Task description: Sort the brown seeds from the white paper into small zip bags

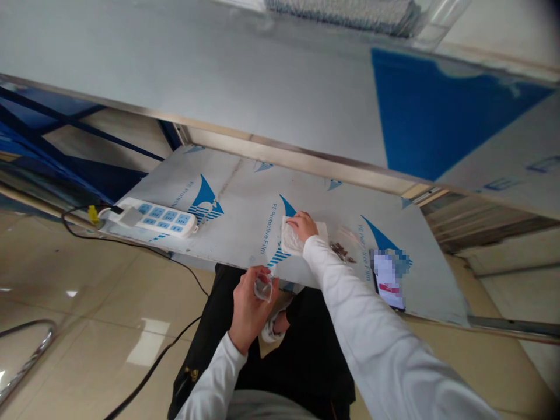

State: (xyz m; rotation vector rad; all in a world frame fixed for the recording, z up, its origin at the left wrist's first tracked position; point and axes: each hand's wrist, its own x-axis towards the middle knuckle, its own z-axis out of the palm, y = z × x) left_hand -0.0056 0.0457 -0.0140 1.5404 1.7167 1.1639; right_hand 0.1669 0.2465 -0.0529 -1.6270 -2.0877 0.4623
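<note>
My left hand (pixel 250 300) is curled around a small clear plastic container (pixel 263 287), held just off the table's front edge with its round opening facing up. My right hand (pixel 303 224) rests over a white textured pad (pixel 292 240) on the table, fingers bent and fingertips drawn together at its upper part. Whatever lies between those fingertips is too small to tell. Right of the pad, partly behind my right sleeve, is a loose heap of small dark brown pieces (pixel 342 252) beside a clear plastic film (pixel 347 234).
A white power strip (pixel 160 217) with a plugged-in adapter lies at the table's left, its black cable (pixel 175 259) hanging to the floor. A phone (pixel 387 280) lies at the right. A wide upper shelf (pixel 262 76) overhangs the back of the film-covered table (pixel 236 227).
</note>
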